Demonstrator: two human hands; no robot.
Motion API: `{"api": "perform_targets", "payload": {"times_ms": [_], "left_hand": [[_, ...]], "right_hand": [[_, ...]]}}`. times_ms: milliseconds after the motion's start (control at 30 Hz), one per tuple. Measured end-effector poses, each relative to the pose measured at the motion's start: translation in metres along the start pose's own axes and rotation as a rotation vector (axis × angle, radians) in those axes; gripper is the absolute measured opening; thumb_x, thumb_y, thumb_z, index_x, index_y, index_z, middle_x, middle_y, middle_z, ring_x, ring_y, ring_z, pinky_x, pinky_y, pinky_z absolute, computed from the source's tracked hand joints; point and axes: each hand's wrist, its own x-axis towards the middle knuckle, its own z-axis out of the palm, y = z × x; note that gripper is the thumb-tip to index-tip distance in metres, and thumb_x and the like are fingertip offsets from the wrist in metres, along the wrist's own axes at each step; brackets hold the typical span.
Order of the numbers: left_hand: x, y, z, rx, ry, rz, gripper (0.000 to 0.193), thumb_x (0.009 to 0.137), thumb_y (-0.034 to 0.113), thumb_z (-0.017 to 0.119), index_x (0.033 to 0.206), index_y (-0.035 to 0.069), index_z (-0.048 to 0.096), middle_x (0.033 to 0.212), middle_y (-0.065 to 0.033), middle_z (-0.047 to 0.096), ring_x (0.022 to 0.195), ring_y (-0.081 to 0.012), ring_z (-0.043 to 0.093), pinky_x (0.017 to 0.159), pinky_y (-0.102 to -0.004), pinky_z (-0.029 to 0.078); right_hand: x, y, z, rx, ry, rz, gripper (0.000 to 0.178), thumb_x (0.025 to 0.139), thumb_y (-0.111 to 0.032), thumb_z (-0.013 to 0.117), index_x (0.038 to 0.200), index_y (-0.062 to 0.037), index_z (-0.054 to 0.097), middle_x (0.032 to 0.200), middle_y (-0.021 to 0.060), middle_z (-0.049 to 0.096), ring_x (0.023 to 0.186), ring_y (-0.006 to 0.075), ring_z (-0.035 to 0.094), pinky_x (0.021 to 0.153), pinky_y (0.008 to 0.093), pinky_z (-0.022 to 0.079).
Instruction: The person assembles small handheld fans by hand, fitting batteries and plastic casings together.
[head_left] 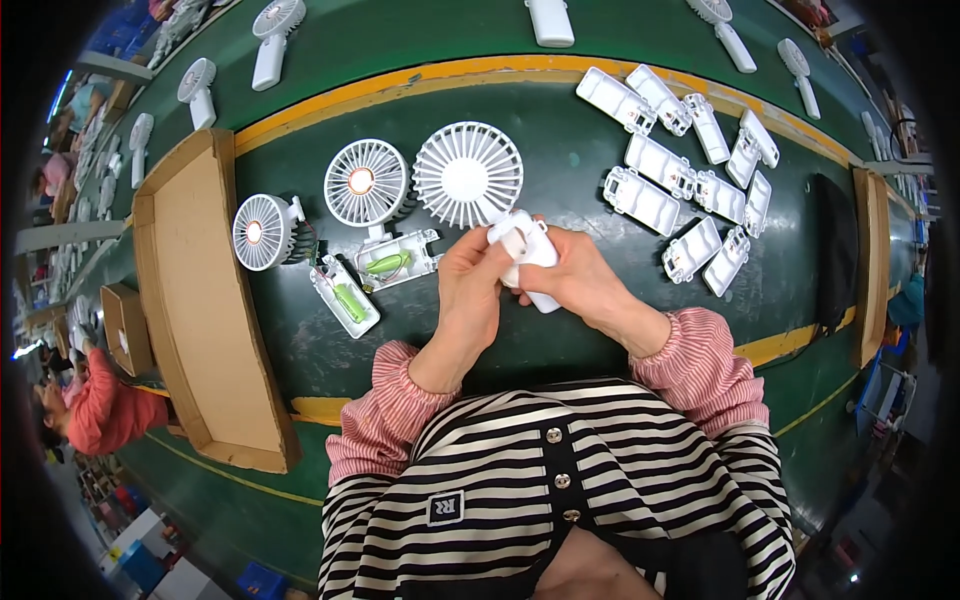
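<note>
Both my hands grip a white handheld fan (468,172) by its handle, the round grille pointing away from me. My left hand (474,285) closes on the handle's left side, with its thumb on the white casing. On the other side my right hand (585,275) pinches the casing, and the handle's lower end shows below the fingers. Just left lies a second fan (366,182), its opened handle (398,260) showing a green battery. Beside it sits a third fan (262,232), with another green battery (347,298) in its open handle half.
Several white handle shells (655,165) lie loosely at the right of the green table. A long cardboard tray (205,300) stands at the left. Beyond the yellow edge, finished-looking fans (270,45) lie on a green belt. A dark cloth (835,250) hangs at the right.
</note>
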Motion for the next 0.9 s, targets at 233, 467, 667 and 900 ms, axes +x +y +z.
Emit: {"api": "perform_targets", "payload": {"times_ms": [233, 467, 667, 900], "left_hand": [[-0.002, -0.004, -0.01, 0.034, -0.104, 0.042, 0.029, 0.08, 0.006, 0.056, 0.107, -0.004, 0.053, 0.104, -0.0138, 0.061, 0.079, -0.0156, 0.06, 0.058, -0.0263, 0.05], [0.005, 0.004, -0.004, 0.102, -0.142, 0.039, 0.034, 0.08, 0.007, 0.057, 0.112, -0.004, 0.049, 0.105, -0.0143, 0.06, 0.083, -0.0167, 0.059, 0.061, -0.0267, 0.05], [0.003, 0.015, -0.005, 0.221, -0.045, 0.073, 0.043, 0.081, 0.004, 0.054, 0.122, -0.004, 0.042, 0.121, -0.0141, 0.05, 0.107, -0.0187, 0.051, 0.088, -0.0278, 0.041], [-0.041, 0.089, 0.053, 0.817, -0.592, 0.385, 0.035, 0.074, -0.003, 0.056, 0.109, -0.006, 0.053, 0.104, -0.0174, 0.06, 0.1, -0.0256, 0.057, 0.088, -0.0321, 0.042]], "right_hand": [[-0.003, 0.008, -0.003, 0.081, -0.062, -0.067, 0.026, 0.07, -0.007, 0.06, 0.092, 0.0052, 0.054, 0.077, 0.0088, 0.06, 0.059, 0.0125, 0.058, 0.052, 0.0244, 0.047], [0.0, 0.003, -0.007, 0.107, -0.071, -0.082, 0.024, 0.072, 0.001, 0.058, 0.095, 0.0052, 0.055, 0.082, 0.0087, 0.06, 0.062, 0.0138, 0.059, 0.056, 0.0245, 0.048], [-0.002, -0.028, -0.036, 0.127, -0.006, -0.163, 0.025, 0.072, -0.002, 0.059, 0.096, 0.0028, 0.056, 0.079, 0.0083, 0.061, 0.062, 0.0135, 0.059, 0.056, 0.0246, 0.048], [0.025, -0.079, -0.152, -0.462, 0.577, -0.505, 0.033, 0.066, -0.007, 0.058, 0.098, 0.0008, 0.055, 0.078, 0.0119, 0.062, 0.067, 0.0189, 0.062, 0.06, 0.0317, 0.049]]}}
